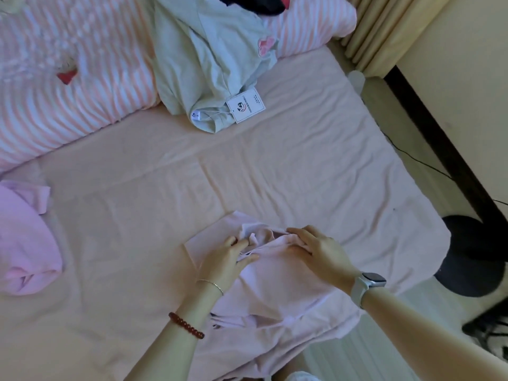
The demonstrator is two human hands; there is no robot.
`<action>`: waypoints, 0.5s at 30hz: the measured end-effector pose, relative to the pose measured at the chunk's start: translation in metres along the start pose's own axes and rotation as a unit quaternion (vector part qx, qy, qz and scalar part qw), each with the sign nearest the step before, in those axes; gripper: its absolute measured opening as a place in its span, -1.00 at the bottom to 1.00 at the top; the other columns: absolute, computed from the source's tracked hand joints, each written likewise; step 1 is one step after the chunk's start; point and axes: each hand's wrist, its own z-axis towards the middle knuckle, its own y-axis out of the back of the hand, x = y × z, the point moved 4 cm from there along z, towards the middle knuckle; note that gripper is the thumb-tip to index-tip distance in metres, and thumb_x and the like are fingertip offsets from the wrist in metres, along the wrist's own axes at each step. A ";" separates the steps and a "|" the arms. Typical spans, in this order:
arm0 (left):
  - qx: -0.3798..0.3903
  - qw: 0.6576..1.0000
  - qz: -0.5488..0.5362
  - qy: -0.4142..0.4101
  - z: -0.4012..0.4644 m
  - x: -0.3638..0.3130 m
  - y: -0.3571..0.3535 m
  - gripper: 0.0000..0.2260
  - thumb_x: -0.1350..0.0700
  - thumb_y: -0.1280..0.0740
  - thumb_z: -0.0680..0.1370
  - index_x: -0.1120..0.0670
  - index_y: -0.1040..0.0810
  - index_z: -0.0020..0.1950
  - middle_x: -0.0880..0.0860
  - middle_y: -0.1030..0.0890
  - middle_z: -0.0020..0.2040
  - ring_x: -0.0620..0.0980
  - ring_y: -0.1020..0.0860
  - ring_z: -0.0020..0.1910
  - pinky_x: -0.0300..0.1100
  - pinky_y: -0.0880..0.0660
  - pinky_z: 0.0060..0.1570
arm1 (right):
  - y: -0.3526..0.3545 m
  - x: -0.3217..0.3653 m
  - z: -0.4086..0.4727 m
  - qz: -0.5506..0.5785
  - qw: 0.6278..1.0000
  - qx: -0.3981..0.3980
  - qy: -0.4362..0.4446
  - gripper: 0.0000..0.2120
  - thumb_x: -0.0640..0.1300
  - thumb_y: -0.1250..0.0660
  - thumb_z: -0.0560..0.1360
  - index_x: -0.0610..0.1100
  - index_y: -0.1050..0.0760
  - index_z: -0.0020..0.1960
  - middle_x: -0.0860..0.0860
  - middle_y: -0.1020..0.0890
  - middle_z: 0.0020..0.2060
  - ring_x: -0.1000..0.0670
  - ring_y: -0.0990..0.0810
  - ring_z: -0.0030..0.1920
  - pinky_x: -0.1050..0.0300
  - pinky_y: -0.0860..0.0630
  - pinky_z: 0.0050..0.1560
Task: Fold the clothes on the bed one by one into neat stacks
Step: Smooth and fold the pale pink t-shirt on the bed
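At 6 o'clock on the bed point(165, 166), close to its near edge, a pale lilac garment point(277, 287) lies partly spread on the pink sheet; its lower part hangs over the mattress edge toward the floor. Left hand point(228, 259): fingers curled, pinching a bunched fold at the garment's upper edge, thumb laid across the cloth. Right hand point(316, 248): fingers bent over the same upper edge, just beside the left, and seemingly gripping the fold, though the fingertips are hidden in the cloth. So each grip is clamped on the garment. The left wrist carries a thin chain and a red bead bracelet point(187, 325); the right wrist carries a grey smartwatch point(367, 285).

At 12 o'clock, a crumpled pale green garment point(209, 56) with a white hang tag point(246, 105) rests half on the sheet, half against a pink-and-white striped duvet point(68, 86) that runs along the far side from 9 to 1 o'clock. At 9 o'clock, a pink garment point(24, 237) lies in a heap at the frame edge.

Bare sheet extends between the lilac garment and the green one, and from the lilac garment leftward to the pink heap. The bed's right edge runs diagonally from 1 to 4 o'clock; beyond it are cream curtains point(384, 31), a black cable and a dark round object point(470, 257) on the floor.
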 end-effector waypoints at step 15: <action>-0.411 0.876 0.113 -0.225 -0.072 -0.088 0.300 -0.65 0.24 -0.21 0.47 0.23 -0.55 0.23 0.27 -0.53 0.21 0.28 -0.50 0.20 0.12 -0.45 0.15 | 0.206 0.226 0.001 -0.030 0.887 -0.356 0.294 -0.76 -0.19 -0.22 0.54 -0.22 -0.61 0.09 -0.15 -0.67 -0.05 -0.20 -0.64 -0.06 -0.01 -0.49 -0.07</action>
